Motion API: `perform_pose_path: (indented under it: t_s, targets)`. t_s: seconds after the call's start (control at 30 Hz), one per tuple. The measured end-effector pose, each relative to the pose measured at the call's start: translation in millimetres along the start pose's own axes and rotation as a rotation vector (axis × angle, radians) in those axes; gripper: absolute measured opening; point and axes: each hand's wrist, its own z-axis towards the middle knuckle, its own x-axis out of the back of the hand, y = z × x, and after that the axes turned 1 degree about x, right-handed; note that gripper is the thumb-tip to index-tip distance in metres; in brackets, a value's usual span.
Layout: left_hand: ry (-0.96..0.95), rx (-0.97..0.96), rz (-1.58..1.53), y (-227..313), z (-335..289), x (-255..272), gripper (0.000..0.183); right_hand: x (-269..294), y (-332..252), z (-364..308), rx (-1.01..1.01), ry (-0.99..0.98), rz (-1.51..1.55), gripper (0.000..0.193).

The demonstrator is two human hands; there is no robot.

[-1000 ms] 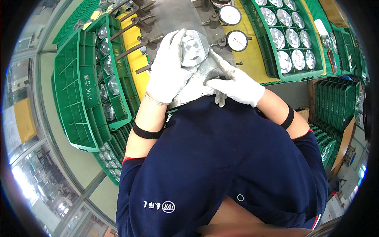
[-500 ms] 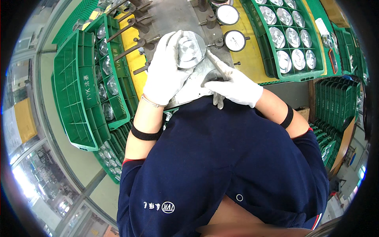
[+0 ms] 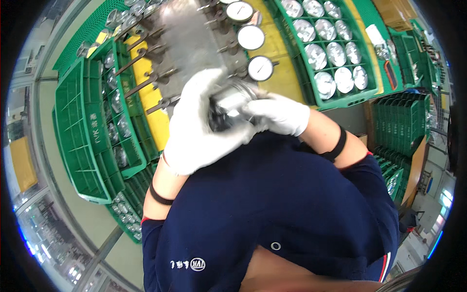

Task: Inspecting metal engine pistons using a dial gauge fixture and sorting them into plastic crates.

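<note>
A shiny metal piston, somewhat smeared by motion, is tilted between my two white-gloved hands in front of my chest. My left hand wraps round it from the left and below, with the thumb side up along its far edge. My right hand grips its right side, fingers bent over it. Just beyond stands a steel gauge fixture with a flat plate. Dial gauges line its right side, and clamp-like bars stick out on its left.
On the right, a green divided crate holds several pistons. To the left stand a green crate with pistons and an emptier, tilted green crate. Stacked green crates are at the lower right. A red-handled tool lies past the right crate.
The piston has come off the front of the fixture toward my chest and tipped over. My right hand has closed onto it beside the left. The whole view has shifted.
</note>
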Motion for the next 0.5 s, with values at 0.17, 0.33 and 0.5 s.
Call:
perform_pose_path:
  t_s: [0.17,0.33,0.5]
  targets:
    - [0.089,-0.124,0.091,9,6,10,0.075,31,-56,-14,0.370,0.128,-0.257,0.044]
    - [0.370,0.288,0.138,-6,-49,20,0.063,152,-189,-16,0.660,0.429,-0.460,0.040]
    - [0.530,0.578,0.171,-8,-107,23,0.059,328,-289,20,0.499,1.070,-0.972,0.083]
